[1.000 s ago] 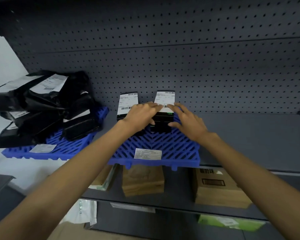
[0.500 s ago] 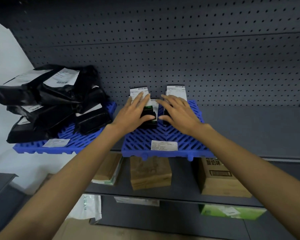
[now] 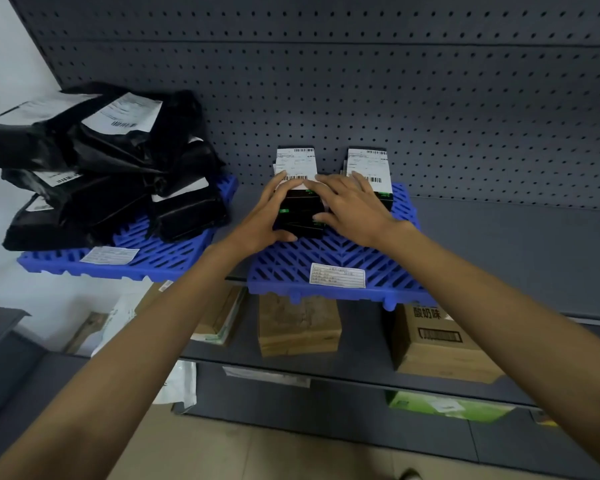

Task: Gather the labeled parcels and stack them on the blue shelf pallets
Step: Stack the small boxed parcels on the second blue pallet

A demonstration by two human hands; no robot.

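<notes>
Logging the shelf as I saw it: my left hand point(image 3: 267, 216) and right hand point(image 3: 352, 209) were both pressed around a small stack of black rectangular boxes with white barcode labels point(image 3: 298, 213), fingers spread over its top and sides, grasping it from either flank. The stack stood on the right blue slatted plastic pallet point(image 3: 340, 261), toward its far edge. Just right of it, partly behind my right hand, a second black labelled box stack point(image 3: 369, 168) stood against the dark grey perforated back panel point(image 3: 430, 116). A white printed sticker point(image 3: 337, 275) lay flat on the pallet's near edge.

To the left, a second blue slatted pallet point(image 3: 146, 258) carried a heap of black plastic mailer bags with white shipping labels point(image 3: 97, 168), piled several deep and overhanging its left side; another white sticker point(image 3: 109, 255) lay on its near part.

On the grey shelf below stood a brown cardboard box point(image 3: 298, 327), a larger printed cardboard carton point(image 3: 437, 344) to its right, and flat packets point(image 3: 219, 317) to its left.
</notes>
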